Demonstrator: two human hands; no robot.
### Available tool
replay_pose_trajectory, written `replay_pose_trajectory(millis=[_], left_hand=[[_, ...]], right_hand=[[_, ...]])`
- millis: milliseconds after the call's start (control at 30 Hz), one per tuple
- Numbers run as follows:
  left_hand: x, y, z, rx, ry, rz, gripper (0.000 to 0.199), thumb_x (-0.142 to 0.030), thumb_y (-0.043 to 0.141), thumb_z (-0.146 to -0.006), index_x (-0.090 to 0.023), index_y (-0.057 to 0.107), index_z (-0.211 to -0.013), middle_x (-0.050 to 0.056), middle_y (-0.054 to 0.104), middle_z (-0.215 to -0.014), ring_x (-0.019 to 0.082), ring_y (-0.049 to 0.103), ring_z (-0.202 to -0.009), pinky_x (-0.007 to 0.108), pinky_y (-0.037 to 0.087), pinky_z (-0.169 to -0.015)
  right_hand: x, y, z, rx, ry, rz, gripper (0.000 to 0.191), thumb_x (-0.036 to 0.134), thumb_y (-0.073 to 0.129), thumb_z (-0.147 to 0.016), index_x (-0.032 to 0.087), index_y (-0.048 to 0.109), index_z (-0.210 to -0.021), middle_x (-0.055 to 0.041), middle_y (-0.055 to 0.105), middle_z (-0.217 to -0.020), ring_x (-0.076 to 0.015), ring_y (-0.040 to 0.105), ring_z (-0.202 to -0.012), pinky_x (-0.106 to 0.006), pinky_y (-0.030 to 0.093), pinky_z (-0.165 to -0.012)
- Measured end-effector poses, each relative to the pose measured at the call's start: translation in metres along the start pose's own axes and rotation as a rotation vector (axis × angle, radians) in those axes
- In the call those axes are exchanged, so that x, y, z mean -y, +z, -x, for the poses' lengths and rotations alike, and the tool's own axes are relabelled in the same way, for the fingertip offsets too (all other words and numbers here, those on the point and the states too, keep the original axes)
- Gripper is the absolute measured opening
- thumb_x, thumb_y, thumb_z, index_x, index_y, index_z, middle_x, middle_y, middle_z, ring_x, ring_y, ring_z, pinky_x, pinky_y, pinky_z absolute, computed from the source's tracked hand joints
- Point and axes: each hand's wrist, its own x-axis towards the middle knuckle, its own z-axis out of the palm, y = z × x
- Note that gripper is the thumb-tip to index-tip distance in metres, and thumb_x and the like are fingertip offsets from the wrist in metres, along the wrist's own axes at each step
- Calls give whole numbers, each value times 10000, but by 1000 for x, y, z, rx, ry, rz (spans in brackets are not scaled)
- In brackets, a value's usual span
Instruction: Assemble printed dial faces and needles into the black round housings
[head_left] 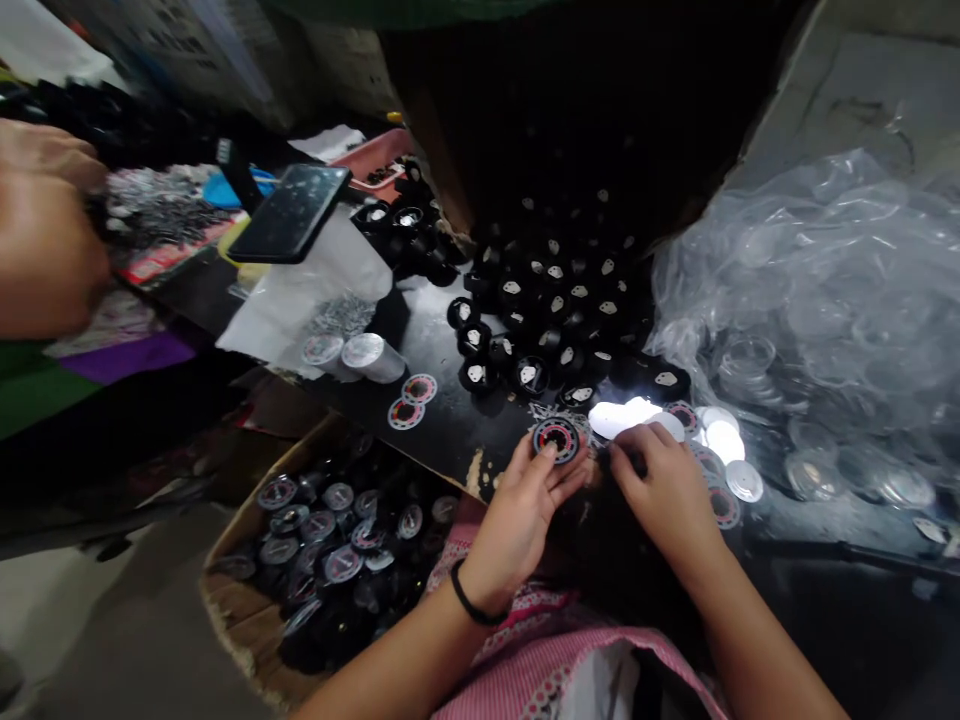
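Observation:
My left hand (525, 510) holds a round black piece (556, 440) with a red and grey printed dial facing up, the thumb lying on its face. To its right, my right hand (664, 490) is bent over the table with fingers drawn together; whatever is between its fingertips is too small to name. Bright white discs (622, 415) lie just beyond its fingers. Printed dial discs (724, 507) and a silvery disc (744, 481) are beside it on the right. Many black round housings (531, 374) with white tags are heaped ahead of both hands.
A cardboard box (225, 600) of assembled dials stands below left. Clear plastic bags and covers (825, 300) fill the right. Stacked discs (373, 357), two dial discs (406, 413) and a phone (291, 213) are left. Another person's arm (45, 240) is at far left.

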Motion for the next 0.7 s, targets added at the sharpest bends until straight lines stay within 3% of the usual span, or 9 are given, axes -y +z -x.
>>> replay_pose_trajectory(millis=[167, 367, 467, 567, 700], left_hand=[[1, 3, 5, -6, -10, 39, 157, -262, 700, -886, -196, 671, -1026, 98, 774, -1117, 259, 695, -1135, 416, 539, -1000], [5, 19, 14, -49, -59, 63, 118, -234, 630, -916, -200, 685, -1015, 91, 770, -1117, 261, 687, -1144, 448, 547, -1009], [9, 17, 13, -43, -47, 28, 111, -272, 652, -902, -214, 683, -992, 86, 772, -1102, 266, 687, -1140, 452, 542, -1014], [9, 4, 9, -43, 77, -201, 215, -320, 695, -878, -241, 685, -1078, 55, 750, -1160, 253, 667, -1164, 387, 549, -1001], [-1, -15, 3, 93, 213, -917, 453, -393, 618, -926, -282, 579, -1364, 47, 650, -1367, 263, 619, -1238, 371, 538, -1002]], right_hand=[[3, -5, 8, -41, 37, -248, 92, 220, 564, -894, 207, 604, -812, -42, 642, -826, -202, 592, -786, -325, 403, -726], [7, -7, 16, -96, 86, -388, 113, 214, 560, -898, 212, 578, -786, -7, 605, -796, -164, 560, -750, -295, 405, -720], [6, -7, 18, -88, 82, -424, 120, 209, 561, -894, 210, 571, -774, -5, 591, -787, -160, 547, -738, -294, 402, -709], [1, -8, 20, -89, 90, -431, 113, 212, 567, -891, 205, 580, -780, -1, 577, -776, -157, 534, -729, -297, 396, -709], [-5, -14, 23, -116, 135, -521, 102, 219, 580, -874, 202, 587, -773, 10, 571, -751, -145, 531, -701, -282, 405, -685]])
